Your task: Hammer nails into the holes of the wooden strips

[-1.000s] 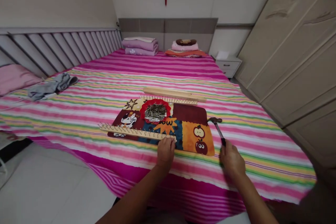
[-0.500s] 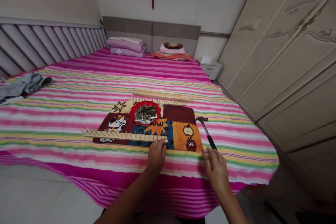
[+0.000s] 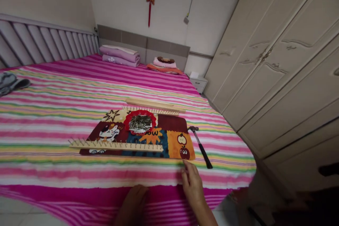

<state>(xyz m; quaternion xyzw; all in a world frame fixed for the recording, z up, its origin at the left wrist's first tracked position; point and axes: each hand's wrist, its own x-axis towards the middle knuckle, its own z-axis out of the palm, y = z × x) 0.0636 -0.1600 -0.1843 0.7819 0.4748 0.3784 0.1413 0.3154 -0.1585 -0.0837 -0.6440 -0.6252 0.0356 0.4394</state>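
The right hand, loosely uncurled, had the black-handled metal claw hammer lying apart, ahead-right; the left hand was too dim to judge.

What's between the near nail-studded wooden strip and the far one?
In the head view, the red bowl of nails lies between them, on the patterned mat.

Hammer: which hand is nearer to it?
Right. The right hand is just left of and below the hammer in view, not touching it; the left hand is farther off, lower and well to the left.
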